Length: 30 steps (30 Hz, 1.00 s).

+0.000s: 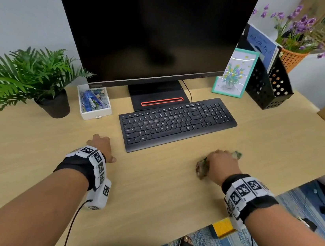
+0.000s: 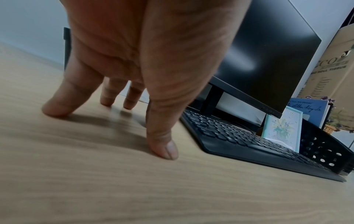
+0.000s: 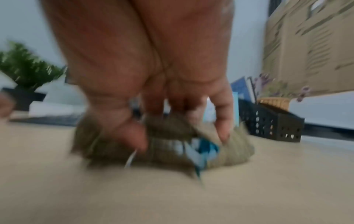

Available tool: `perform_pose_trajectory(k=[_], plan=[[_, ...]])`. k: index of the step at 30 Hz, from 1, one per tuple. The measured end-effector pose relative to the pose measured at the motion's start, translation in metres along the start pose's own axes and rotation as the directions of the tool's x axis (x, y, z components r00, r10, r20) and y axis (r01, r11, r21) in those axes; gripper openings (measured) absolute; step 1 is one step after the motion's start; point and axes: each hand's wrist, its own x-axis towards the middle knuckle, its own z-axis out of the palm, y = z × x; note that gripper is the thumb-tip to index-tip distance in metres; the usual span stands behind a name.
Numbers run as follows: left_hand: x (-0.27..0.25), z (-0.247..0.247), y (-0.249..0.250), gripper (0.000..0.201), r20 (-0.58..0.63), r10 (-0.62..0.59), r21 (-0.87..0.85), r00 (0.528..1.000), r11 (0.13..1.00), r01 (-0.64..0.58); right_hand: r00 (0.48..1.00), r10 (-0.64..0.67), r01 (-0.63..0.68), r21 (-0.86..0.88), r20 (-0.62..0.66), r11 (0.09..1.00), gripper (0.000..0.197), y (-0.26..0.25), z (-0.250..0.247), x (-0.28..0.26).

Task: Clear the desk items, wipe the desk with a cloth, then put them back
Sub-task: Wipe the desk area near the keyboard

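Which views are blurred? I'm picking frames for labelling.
Right wrist: heavy motion blur over the right hand and cloth. Left wrist: left hand soft, keyboard fairly sharp. Head: mostly sharp, cloth smeared, monitor edges bowed.

On the desk (image 1: pixel 169 189) the keyboard (image 1: pixel 176 122) lies before the monitor (image 1: pixel 149 28). Left of it sits a small box (image 1: pixel 95 103), then a potted plant (image 1: pixel 29 76) further left. Right of the monitor a framed picture (image 1: pixel 234 72) stands just beside a file holder (image 1: pixel 269 89), flower basket (image 1: pixel 292 57) behind it
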Motion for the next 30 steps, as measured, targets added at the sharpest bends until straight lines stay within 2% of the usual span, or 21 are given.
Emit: perform_pose_trajectory(k=[4,5,7,8,9,10,11,12,13,14,15,16,18,19,22,26,28,30], plan=[[0.0,0.0,-0.002,0.062,0.004,0.021,0.011,1.0,1.0,-0.021,0.999,0.026,-0.013,0.276,-0.044,0.961,0.024,0.014,-0.007,0.009],[0.0,0.0,-0.002,0.062,0.002,0.021,0.015,1.0,1.0,-0.021,0.997,0.055,-0.031,0.375,-0.054,0.926,0.021,0.019,-0.013,0.011],[-0.001,0.0,-0.001,0.062,-0.003,0.023,0.024,1.0,0.999,-0.023,0.972,0.147,-0.014,0.581,-0.182,0.814,0.013,0.031,-0.024,0.012],[-0.001,0.0,-0.001,0.061,-0.002,0.023,0.027,1.0,0.999,-0.023,0.927,0.213,0.038,0.642,-0.309,0.766,0.011,0.036,-0.03,0.01],[-0.001,0.0,-0.001,0.061,-0.001,0.023,0.03,1.0,0.999,-0.023,0.852,0.276,0.103,0.658,-0.446,0.746,0.01,0.041,-0.031,0.01],[-0.002,0.0,-0.001,0.061,0.001,0.022,0.034,1.0,0.999,-0.022,0.776,0.29,0.158,0.619,-0.56,0.77,0.01,0.045,-0.029,0.011],[-0.002,0.0,-0.001,0.061,0.003,0.023,0.038,1.0,0.999,-0.024,0.754,0.253,0.178,0.558,-0.607,0.811,0.012,0.048,-0.024,0.014],[-0.002,0.0,-0.001,0.061,0.003,0.027,0.042,1.0,0.999,-0.027,0.812,0.168,0.152,0.481,-0.559,0.864,0.015,0.049,-0.015,0.019],[-0.002,-0.001,-0.001,0.061,0.004,0.029,0.045,1.0,0.999,-0.03,0.93,0.08,0.081,0.41,-0.36,0.909,0.02,0.049,-0.006,0.024],[-0.003,-0.001,0.0,0.061,0.004,0.031,0.049,1.0,0.998,-0.031,0.994,0.051,-0.014,0.357,-0.095,0.934,0.027,0.05,0.005,0.027],[-0.003,-0.002,-0.001,0.061,0.003,0.033,0.054,0.999,0.998,-0.033,0.997,0.07,-0.08,0.344,0.043,0.935,0.035,0.052,0.008,0.028],[-0.003,-0.002,-0.001,0.061,0.0,0.034,0.059,0.999,0.998,-0.034,0.993,0.11,-0.117,0.379,0.039,0.918,0.041,0.054,0.009,0.029],[-0.003,-0.001,-0.001,0.061,-0.002,0.037,0.064,0.999,0.997,-0.037,0.972,0.208,-0.132,0.476,-0.11,0.869,0.051,0.06,0.001,0.031],[-0.003,-0.001,-0.002,0.061,0.0,0.037,0.066,0.999,0.997,-0.037,0.96,0.239,-0.133,0.514,-0.145,0.848,0.054,0.061,-0.006,0.029],[-0.003,-0.001,-0.001,0.061,-0.001,0.04,0.072,0.999,0.997,-0.04,0.937,0.294,-0.123,0.608,-0.189,0.784,0.045,0.066,-0.033,0.02],[-0.002,0.0,-0.002,0.061,-0.002,0.041,0.077,0.999,0.996,-0.04,0.957,0.25,-0.098,0.65,-0.145,0.753,0.023,0.073,-0.064,0.008],[-0.001,0.0,-0.002,0.061,-0.003,0.039,0.081,0.999,0.996,-0.039,0.964,0.25,-0.124,0.673,-0.094,0.729,0.029,0.075,-0.068,0.01],[-0.002,0.001,-0.002,0.061,-0.003,0.037,0.082,0.999,0.996,-0.036,0.941,0.333,-0.224,0.621,-0.062,0.751,0.051,0.074,-0.056,0.018]])
